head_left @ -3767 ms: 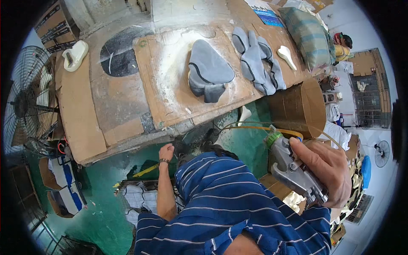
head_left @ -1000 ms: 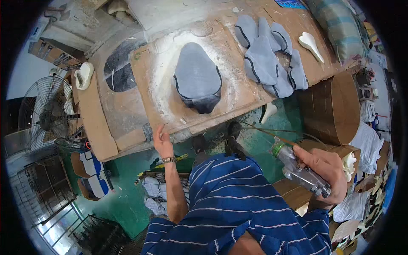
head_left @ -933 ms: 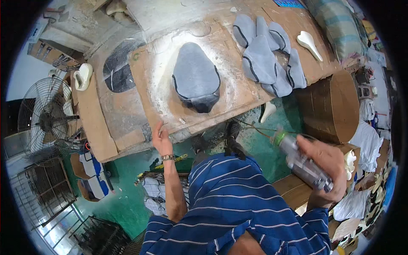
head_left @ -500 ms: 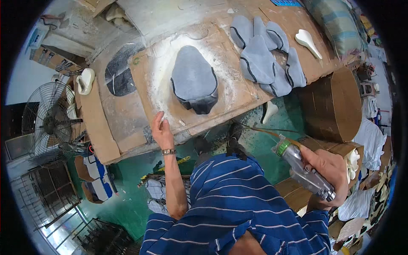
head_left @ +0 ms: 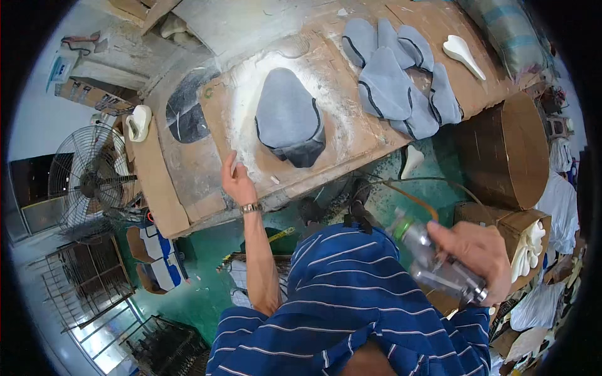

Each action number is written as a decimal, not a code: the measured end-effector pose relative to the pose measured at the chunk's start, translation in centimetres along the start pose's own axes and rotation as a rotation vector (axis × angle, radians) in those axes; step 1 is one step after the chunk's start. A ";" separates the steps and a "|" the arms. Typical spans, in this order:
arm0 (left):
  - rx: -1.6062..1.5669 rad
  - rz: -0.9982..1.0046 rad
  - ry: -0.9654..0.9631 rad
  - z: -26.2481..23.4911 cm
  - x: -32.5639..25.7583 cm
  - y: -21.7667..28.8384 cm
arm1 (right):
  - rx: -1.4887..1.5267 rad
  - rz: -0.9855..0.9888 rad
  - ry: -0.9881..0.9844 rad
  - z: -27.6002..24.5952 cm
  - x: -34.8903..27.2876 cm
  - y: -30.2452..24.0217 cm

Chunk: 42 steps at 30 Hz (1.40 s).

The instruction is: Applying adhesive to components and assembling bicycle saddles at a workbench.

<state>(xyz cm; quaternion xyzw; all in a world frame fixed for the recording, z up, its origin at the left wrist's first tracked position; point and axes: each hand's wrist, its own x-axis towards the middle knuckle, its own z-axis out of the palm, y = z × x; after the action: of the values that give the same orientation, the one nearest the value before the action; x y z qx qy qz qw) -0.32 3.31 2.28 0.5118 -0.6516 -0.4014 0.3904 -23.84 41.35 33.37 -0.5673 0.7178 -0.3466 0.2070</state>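
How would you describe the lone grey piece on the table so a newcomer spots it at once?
Start with the long cardboard-covered table across the top of the view. Near its middle lies a cardboard sheet dusted with white, and the grey piece sits on it, narrow end pointing away. Unlike the overlapping grey pieces to its right, it lies by itself.

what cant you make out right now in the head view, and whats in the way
All in the head view:
- Spray gun: fine detail blurred; its handle is mostly covered by the right hand.
- Whatever lies under the single gray cover: hidden by the cover itself.
- Piled gray covers: lower ones partly hidden by those on top.
- Striped sack: cut off at the top edge.
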 end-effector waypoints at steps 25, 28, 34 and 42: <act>0.403 0.686 -0.157 2.1 12.6 9.2 | 0.019 0.250 0.230 0.2 1.1 1.5; 0.402 0.730 -0.055 -1.6 19.3 11.6 | 0.110 0.162 0.110 1.6 3.2 -0.4; 0.462 0.882 0.194 -9.4 31.9 11.2 | 0.075 0.192 0.040 6.0 6.6 -4.8; 1.057 0.553 0.176 -16.1 38.0 -10.2 | -0.007 0.332 0.082 11.8 9.7 -9.4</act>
<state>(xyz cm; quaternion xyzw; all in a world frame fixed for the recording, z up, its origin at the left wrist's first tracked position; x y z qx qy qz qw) 11.57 -37.45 2.60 0.4794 -0.8369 0.1371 0.2257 -11.98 27.90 33.22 -0.4269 0.8108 -0.3278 0.2300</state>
